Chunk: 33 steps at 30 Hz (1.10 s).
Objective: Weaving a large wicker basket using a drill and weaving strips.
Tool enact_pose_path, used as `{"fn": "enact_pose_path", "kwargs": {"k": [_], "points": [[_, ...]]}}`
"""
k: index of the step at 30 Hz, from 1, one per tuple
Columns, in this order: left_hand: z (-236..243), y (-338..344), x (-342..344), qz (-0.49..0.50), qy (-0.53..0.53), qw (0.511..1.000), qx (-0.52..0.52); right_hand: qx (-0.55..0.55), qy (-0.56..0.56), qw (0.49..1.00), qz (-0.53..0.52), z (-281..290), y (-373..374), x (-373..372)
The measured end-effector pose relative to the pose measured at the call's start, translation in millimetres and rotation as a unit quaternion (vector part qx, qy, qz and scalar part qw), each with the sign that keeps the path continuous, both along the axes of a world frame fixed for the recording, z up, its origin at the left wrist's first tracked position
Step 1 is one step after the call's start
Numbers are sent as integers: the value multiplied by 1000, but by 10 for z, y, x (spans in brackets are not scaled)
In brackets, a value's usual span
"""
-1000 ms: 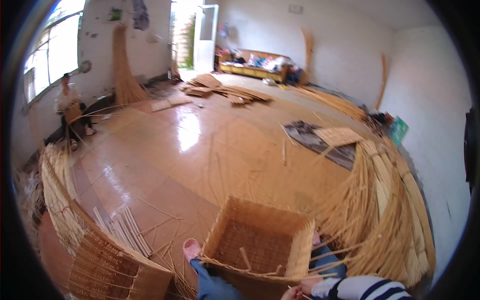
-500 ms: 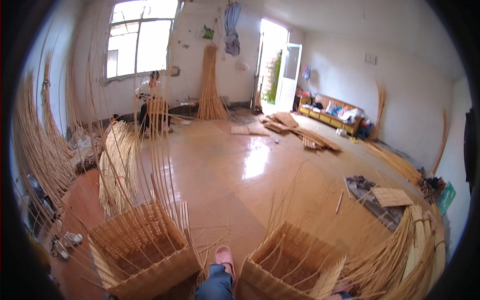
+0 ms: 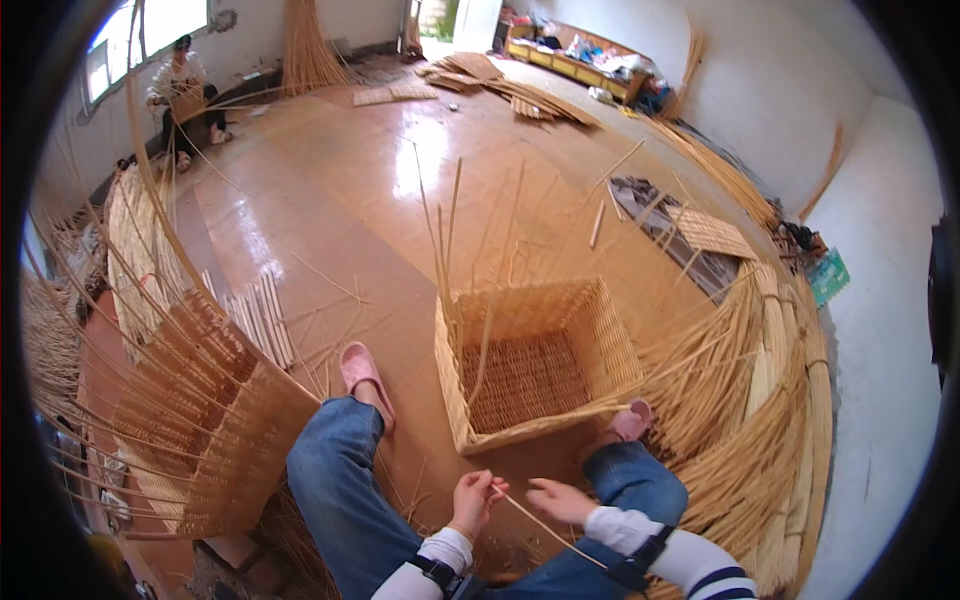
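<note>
My left hand [image 3: 474,503] is closed in a pinch on one end of a thin wicker rod [image 3: 545,527], held low over my lap. The rod slants down to the right, under my right wrist. My right hand [image 3: 562,499] is just beside it, fingers stretched toward the left hand and apparently not gripping the rod. Between my feet, just beyond the hands, stands a square woven wicker basket [image 3: 532,385], with several rods sticking up from its left side. To the left, a second woven basket [image 3: 250,440] leans tilted, long unwoven rods fanning from its rim.
Bundles of wicker rods [image 3: 745,400] lie along my right side. Thin pale sticks [image 3: 262,315] lie on the floor beyond the left basket. A woven panel [image 3: 712,232] rests on dark cloth at the right. Another person [image 3: 182,95] sits weaving at the far left.
The view has tipped downward, so both baskets appear higher and further left. My hands and the wicker rod have come into view; they were out of frame before.
</note>
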<state>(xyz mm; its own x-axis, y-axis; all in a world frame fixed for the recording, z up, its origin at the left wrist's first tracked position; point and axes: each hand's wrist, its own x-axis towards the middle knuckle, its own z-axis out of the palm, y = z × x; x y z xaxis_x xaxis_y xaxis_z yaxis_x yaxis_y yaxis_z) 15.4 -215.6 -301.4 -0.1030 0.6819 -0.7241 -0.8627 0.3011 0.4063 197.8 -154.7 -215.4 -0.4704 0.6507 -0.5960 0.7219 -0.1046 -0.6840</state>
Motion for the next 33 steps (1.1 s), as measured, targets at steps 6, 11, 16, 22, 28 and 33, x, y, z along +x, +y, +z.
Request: {"fn": "enact_pose_path", "kwargs": {"k": [6, 11, 16, 22, 28, 33], "points": [[240, 127, -364, 62, 53, 995, 58, 68, 33, 991, -108, 101, -231, -428], [9, 464, -601, -9, -174, 984, 27, 236, -100, 967, 5, 857, -30, -241], [-119, 364, -260, -94, -302, 948, 29, 394, -103, 912, 58, 1120, -22, -303], [-100, 254, 549, -122, -420, 899, -9, 384, -254, 884, 83, 916, -153, -118], [-217, 253, 660, -57, -498, 865, -33, 393, -292, 866, 103, 684, -70, 29], [-244, 235, 683, -63, -526, 848, -25, 371, -340, 855, 126, 584, -14, -2]]}}
